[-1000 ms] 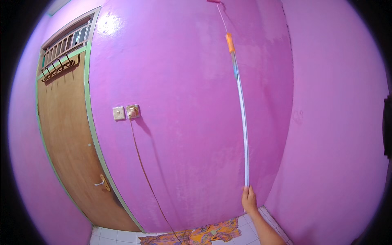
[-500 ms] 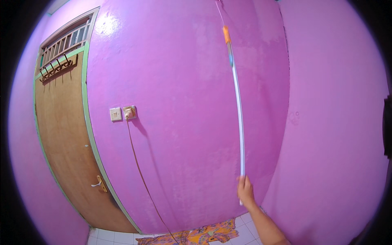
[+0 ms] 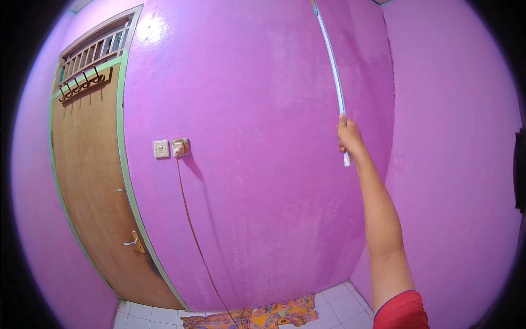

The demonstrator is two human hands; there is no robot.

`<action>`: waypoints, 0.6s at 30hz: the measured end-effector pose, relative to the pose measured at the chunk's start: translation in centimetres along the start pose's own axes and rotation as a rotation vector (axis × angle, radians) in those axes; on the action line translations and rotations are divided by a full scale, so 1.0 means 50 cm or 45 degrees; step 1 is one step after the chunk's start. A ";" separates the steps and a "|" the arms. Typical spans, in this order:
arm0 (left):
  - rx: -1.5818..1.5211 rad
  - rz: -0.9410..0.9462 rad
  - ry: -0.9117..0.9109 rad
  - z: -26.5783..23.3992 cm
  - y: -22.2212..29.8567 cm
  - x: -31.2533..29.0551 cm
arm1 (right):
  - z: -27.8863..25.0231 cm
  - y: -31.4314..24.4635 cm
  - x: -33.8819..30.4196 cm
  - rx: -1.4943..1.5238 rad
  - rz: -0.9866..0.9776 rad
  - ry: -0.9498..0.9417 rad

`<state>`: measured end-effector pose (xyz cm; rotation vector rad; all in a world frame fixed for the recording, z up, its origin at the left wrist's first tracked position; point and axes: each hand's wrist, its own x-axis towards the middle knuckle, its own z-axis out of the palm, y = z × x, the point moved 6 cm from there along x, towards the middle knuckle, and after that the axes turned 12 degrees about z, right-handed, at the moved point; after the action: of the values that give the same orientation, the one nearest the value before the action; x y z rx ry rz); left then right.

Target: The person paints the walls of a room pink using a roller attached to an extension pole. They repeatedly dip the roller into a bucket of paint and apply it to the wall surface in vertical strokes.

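My right hand [image 3: 350, 137] is raised in front of the purple wall [image 3: 246, 137], its fingers wrapped round the lower part of a long white paint roller pole [image 3: 333, 60]. A short stub of the pole sticks out below my fist. Upward the pole leans slightly left and runs to the top edge of the picture, where a bit of its orange handle just shows; the roller head is out of sight. Darker, patchy purple areas mark the wall around the pole. My left hand is not in view.
On the left stands a brown door [image 3: 93, 181] with a hook rack [image 3: 85, 85]. A light switch [image 3: 161, 149] and a socket [image 3: 179, 147] are on the wall; a brown cord [image 3: 193, 230] hangs from the plug to the floor. A patterned orange cloth [image 3: 282, 313] lies on white tiles.
My right hand has risen well up along the wall, lifting the pole. The orange handle and thin rod at its top have mostly left the picture. A red sleeve now shows.
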<state>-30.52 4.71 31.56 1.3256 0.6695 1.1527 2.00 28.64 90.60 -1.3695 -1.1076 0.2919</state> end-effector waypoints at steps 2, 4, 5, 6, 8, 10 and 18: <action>-0.064 -0.009 0.069 0.004 0.011 -0.002 | -0.012 -0.023 0.013 0.029 0.004 -0.005; -0.043 -0.034 0.062 0.008 0.018 0.001 | -0.017 -0.024 0.020 0.064 0.007 -0.012; -0.035 -0.047 0.057 0.010 0.020 0.003 | -0.017 -0.014 0.018 0.024 -0.004 -0.006; -0.034 -0.062 0.029 0.013 0.020 0.005 | -0.015 0.010 0.009 -0.016 -0.014 0.004; -0.028 -0.093 -0.030 0.017 0.017 0.009 | -0.014 0.075 -0.014 -0.099 0.005 0.005; -0.022 -0.060 -0.039 0.019 0.015 0.014 | -0.011 0.156 -0.051 -0.170 0.006 0.030; 0.003 -0.010 -0.180 0.031 -0.034 0.041 | 0.021 0.545 -0.339 -0.232 0.083 0.056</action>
<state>-27.97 6.20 30.67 1.3913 0.5727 1.0410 4.10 23.71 58.96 -1.5685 -1.0750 0.2111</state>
